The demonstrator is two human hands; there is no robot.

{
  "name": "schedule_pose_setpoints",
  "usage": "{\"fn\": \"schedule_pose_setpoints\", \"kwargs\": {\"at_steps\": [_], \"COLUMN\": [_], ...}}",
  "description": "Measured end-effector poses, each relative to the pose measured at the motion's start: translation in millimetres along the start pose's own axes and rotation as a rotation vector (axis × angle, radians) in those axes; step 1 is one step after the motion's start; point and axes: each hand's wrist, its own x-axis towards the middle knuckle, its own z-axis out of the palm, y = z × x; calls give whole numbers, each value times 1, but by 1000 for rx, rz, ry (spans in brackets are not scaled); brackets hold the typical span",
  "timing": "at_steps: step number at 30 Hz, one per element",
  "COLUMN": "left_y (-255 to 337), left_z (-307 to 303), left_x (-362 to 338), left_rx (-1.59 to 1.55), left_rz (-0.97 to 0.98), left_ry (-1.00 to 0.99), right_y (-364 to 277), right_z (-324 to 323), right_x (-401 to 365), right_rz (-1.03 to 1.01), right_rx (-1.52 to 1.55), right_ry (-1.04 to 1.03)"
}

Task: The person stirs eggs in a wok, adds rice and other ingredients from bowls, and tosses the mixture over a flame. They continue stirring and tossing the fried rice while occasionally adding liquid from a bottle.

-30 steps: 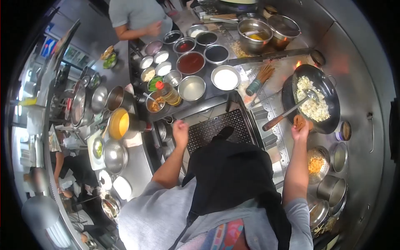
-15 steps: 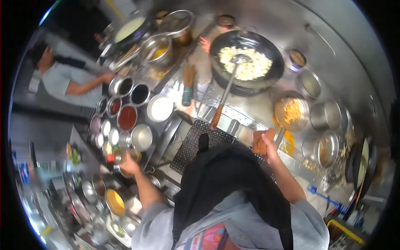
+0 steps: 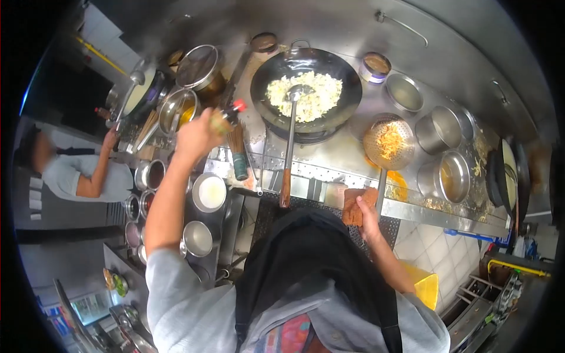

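My left hand is closed round a small bottle with a red cap, tilted toward the wok. White and yellow chopped food lies in the wok. A ladle rests in it, its wooden handle pointing toward me. Near the counter's front edge, my right hand grips a folded brown cloth. Beside that hand stands the handle of a perforated strainer holding orange shreds.
A bamboo brush lies left of the wok. Metal pots and a tin stand at right. Containers, one with white contents, stand at left. Behind them is another person, one arm reaching toward a pan.
My left hand has carried the bottle from the containers at lower left up toward the wok. My right hand still has the cloth. The view has shifted, and the other person's arm is raised.
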Motion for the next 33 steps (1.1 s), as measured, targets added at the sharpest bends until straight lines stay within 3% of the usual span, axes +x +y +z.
{"fn": "schedule_pose_setpoints", "kwargs": {"at_steps": [1,3,6,12,16,18,21,22,24,26,32,33], "left_y": [3,25,47,40,35,30,8,9,10,0,44,47], "left_z": [16,27,43,58,44,38,42,40,40,58,101,106], "left_x": [28,76,120,135,110,90,50,31,-16,-67,-256,-283], "left_rx": [60,226,280,317,228,178,-173,-168,-560,-825,-917,-831], "left_rz": [88,145,165,173,63,-40,-170,-204,-360,-409,-942,-1088], "left_ry": [15,-169,-280,-250,-201,-190,99,107,456,624,907,829], "right_y": [0,2,6,23,19,10,-8,-13,-20,-19,-13,-12], "right_z": [-1,-7,-21,-53,-53,-52,-33,-31,-27,-35,-33,-34], "right_x": [-6,-21,-49,-78,-70,-56,-36,-29,-17,0,22,26], "right_rz": [-9,-71,-128,-113,-42,-23,-89,-79,-56,5,152,165], "right_rx": [7,79,107,210,159,116,53,34,0,-65,-120,-122], "right_ry": [14,63,186,281,245,211,72,44,-47,-151,-364,-383]}}
